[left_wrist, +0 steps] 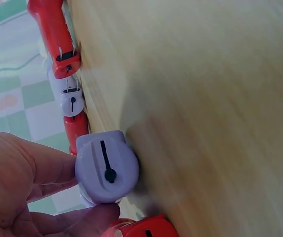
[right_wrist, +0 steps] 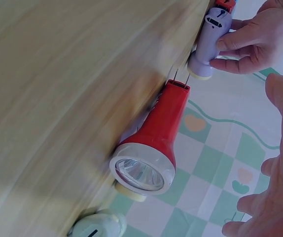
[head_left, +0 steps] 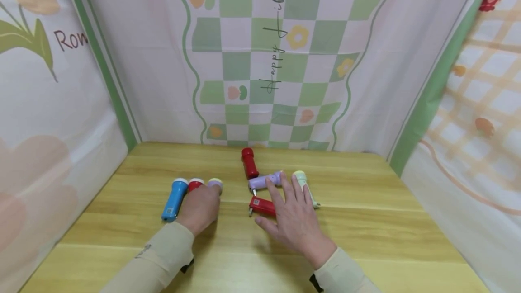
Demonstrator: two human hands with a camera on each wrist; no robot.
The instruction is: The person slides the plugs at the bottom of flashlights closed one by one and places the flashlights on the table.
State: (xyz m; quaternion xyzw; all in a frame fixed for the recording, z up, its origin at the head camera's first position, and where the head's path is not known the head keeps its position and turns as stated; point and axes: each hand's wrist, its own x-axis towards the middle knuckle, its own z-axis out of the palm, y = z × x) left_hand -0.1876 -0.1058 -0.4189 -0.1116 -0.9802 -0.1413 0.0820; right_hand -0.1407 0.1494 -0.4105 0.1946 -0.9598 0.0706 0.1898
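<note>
In the left wrist view a purple flashlight [left_wrist: 107,168] is pinched between the thumb and fingers of the left hand [left_wrist: 48,182]. The head view shows that left hand [head_left: 200,208] over the table, with a red flashlight [head_left: 196,184] and a blue flashlight [head_left: 175,199] side by side at its left. The right hand [head_left: 297,220], fingers spread, is above another red flashlight [head_left: 263,205] and partly covers it. In the right wrist view this red flashlight [right_wrist: 161,118] lies with its two prongs out, apart from the fingers [right_wrist: 274,168].
Behind the right hand lie a second purple flashlight [head_left: 260,181] and a pale green one [head_left: 303,182], its lower part partly hidden. Farther back is one more red flashlight [head_left: 249,163]. Patterned cloth [head_left: 268,58] hangs behind the wooden table [head_left: 366,220] and at both sides.
</note>
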